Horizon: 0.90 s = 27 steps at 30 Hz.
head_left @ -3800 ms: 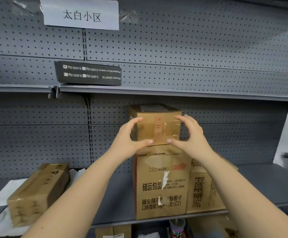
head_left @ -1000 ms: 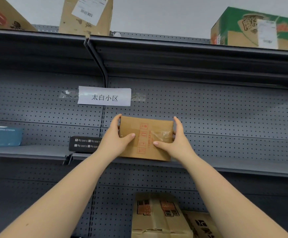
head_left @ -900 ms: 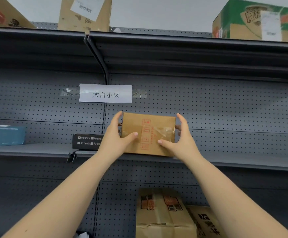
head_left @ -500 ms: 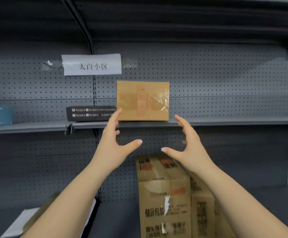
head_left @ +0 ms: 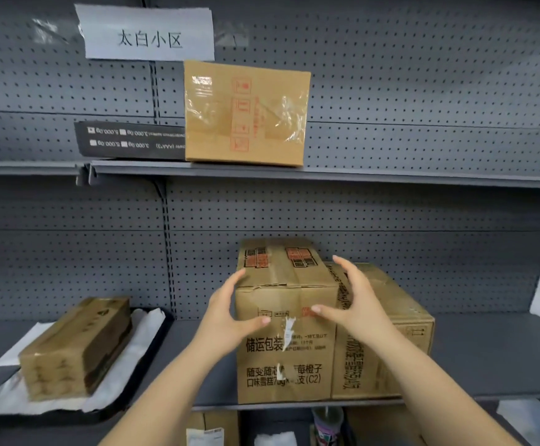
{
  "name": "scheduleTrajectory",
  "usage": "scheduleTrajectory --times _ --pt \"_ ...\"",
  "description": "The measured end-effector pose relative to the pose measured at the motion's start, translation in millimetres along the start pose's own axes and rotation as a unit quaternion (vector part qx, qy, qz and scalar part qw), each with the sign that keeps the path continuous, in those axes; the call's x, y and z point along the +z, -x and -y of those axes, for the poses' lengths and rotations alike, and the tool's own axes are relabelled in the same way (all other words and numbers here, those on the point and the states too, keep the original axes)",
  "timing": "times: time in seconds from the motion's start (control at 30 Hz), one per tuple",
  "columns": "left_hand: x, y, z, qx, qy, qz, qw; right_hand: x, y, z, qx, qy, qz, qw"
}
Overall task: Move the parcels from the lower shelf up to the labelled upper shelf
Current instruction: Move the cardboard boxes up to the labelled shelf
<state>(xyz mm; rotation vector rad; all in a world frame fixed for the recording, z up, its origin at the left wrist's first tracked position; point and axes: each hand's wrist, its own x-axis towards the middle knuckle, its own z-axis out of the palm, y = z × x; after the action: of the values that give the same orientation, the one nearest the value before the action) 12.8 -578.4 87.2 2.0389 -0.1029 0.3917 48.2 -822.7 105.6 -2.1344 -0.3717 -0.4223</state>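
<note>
A small taped cardboard box (head_left: 246, 114) stands on the upper shelf (head_left: 390, 177), just below and right of the white paper label (head_left: 148, 33). On the lower shelf (head_left: 487, 355) a tall brown carton (head_left: 286, 358) with printed characters stands upright, with a second carton (head_left: 390, 333) against its right side. My left hand (head_left: 226, 313) is open at the tall carton's upper left corner. My right hand (head_left: 355, 300) is open at its upper right corner. Neither hand grips anything.
A black flat box (head_left: 127, 140) lies on the upper shelf left of the small box. At the left of the lower shelf a brown parcel (head_left: 75, 346) rests on white wrapping in a dark tray. Below the lower shelf are more cartons and a cup (head_left: 326, 423).
Both hands set the small box on the upper shelf, let go and dropped down to the tall carton on the lower shelf. My view tilted downward.
</note>
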Motion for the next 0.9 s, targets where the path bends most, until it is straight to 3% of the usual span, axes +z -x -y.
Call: scheduleTrajectory --times 0.23,0.47,0.9 --pt "19 -22 18 -0.026 0.062 -0.044 0.997 21 -20 -31 0.017 -0.045 0.051 0.998" --pt "24 -29 18 -0.034 0.043 -0.067 0.996 27 -25 -41 0.006 -0.073 0.069 0.995" --pt "15 23 -6 -0.017 0.048 -0.109 0.993 1 16 -12 -0.024 -0.086 0.075 0.993"
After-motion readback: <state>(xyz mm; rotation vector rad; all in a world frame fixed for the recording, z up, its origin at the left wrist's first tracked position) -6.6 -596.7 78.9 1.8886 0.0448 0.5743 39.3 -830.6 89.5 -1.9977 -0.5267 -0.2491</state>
